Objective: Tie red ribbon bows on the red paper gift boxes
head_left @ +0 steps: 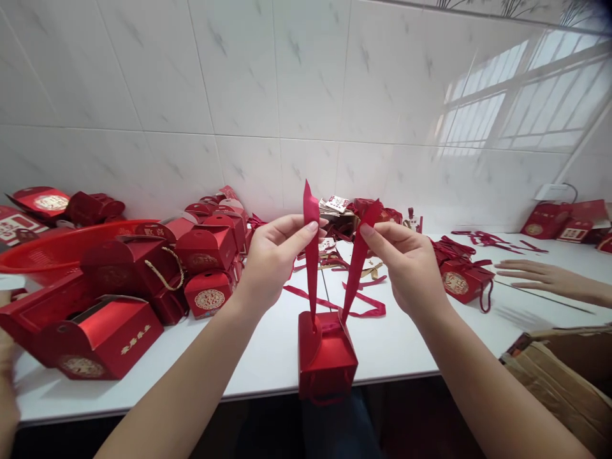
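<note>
The left hand [277, 258] and the right hand [411, 258] each pinch one end of a red ribbon [312, 274], thumb and fingers closed on it. The small red box [333, 360] sits below and nearer than the fingers, at the table's [261, 366] near edge, about equally far from both hands. The ribbon's left length rises nearly upright from its top, the right one slants rightward.

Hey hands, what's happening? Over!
Left hand, right hand: each pinching shiny red ribbon. Small red cardboard box: below, ribbon rising from its top. Loose red ribbon strip: on white table behind box.
</note>
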Demonstrator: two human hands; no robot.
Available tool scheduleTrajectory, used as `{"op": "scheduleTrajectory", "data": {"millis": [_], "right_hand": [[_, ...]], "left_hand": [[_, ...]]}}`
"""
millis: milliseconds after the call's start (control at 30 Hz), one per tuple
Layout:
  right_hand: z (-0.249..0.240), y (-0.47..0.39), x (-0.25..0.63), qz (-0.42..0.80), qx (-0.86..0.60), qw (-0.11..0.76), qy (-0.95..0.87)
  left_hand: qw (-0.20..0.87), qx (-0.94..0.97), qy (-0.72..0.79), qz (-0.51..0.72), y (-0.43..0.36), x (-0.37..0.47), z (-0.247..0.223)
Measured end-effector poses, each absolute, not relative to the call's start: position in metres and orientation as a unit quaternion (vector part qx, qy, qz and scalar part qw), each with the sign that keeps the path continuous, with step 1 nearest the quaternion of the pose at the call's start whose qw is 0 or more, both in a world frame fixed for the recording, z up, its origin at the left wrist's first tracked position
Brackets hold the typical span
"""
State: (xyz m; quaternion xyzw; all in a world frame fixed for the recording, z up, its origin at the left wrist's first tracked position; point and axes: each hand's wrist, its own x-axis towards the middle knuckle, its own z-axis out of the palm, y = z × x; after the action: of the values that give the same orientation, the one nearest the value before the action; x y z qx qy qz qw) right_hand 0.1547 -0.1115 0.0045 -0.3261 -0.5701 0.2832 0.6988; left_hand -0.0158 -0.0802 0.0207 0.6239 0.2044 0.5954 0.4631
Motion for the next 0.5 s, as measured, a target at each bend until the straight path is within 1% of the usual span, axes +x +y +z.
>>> {"op": "scheduleTrajectory", "data": {"millis": [67,167,233,333,433,500], "right_hand": [[0.0072,-0.1120,0.1560,0.285,-0.328,0.701,-0.565],[0.0097,-0.1114,0.1576,0.299,-0.331,0.703,-0.553],[0.0105,-0.1105,0.1577,0.329,-0.333,0.696,-0.544],[0.0108,-0.1082,0.1559,0.372,-0.337,0.687,-0.526],[0.0113,-0.1045,0.1533,0.373,-0.355,0.682,-0.520],[0.0120,-0.1028,0.1518,0.375,-0.369,0.661,-0.536]], "left_hand": [[0.464,0.631,0.208,0.585,-0.0801,-0.0158,0.0174],[0.436,0.644,0.215,0.591,-0.0790,-0.0168,0.0133],[0.423,0.645,0.215,0.599,-0.0777,-0.0176,0.0124],[0.435,0.638,0.201,0.602,-0.0761,-0.0182,0.0133],[0.456,0.652,0.189,0.576,-0.0783,-0.0181,0.0157],[0.446,0.686,0.192,0.541,-0.0826,-0.0181,0.0176]]}}
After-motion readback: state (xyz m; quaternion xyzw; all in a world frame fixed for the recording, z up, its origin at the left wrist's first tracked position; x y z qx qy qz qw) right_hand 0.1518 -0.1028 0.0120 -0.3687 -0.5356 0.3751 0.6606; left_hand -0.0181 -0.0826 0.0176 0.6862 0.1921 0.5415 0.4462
